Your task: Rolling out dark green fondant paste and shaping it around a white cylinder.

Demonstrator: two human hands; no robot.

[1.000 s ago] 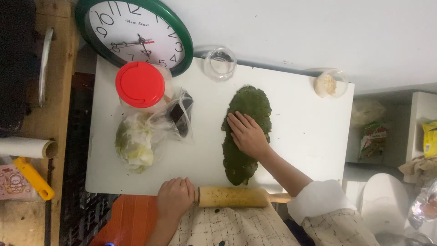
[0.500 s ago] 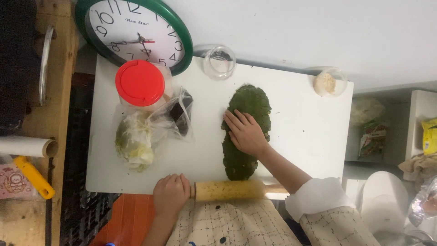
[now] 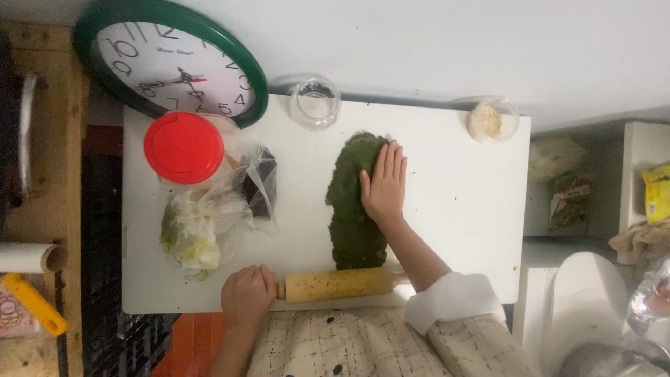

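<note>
White and rectangular, the work board [image 3: 447, 230] carries everything, and a flattened oblong slab of dark green dough [image 3: 354, 202] lies near its middle, running from close to the far edge toward the near edge. The right hand [image 3: 384, 185] lies open and flat on the dough's right side, fingers together and pointing to the far edge. The left hand [image 3: 248, 294] is closed around the handle of a pale wooden rolling pin [image 3: 340, 284], which lies along the near edge with its barrel touching the near end of the dough.

For an even sheet, the flat palm would best press with spread weight rather than with the fingertips, and the pin would best travel along the dough's length while the free hand steadies the slab.

Toward the left edge sit a jar with a round red lid [image 3: 183, 147] and a crumpled clear plastic bag of pale green leaves [image 3: 192, 234]. At the far edge stand an empty small glass bowl [image 3: 315, 101] and, at the far right corner, another small bowl holding something pale and crumbly [image 3: 490, 120]. A green-rimmed round wall clock [image 3: 171, 63] lies just past the far left corner. Wooden shelving [image 3: 52, 174] stands to the left, with a white paper roll [image 3: 28, 257].
</note>
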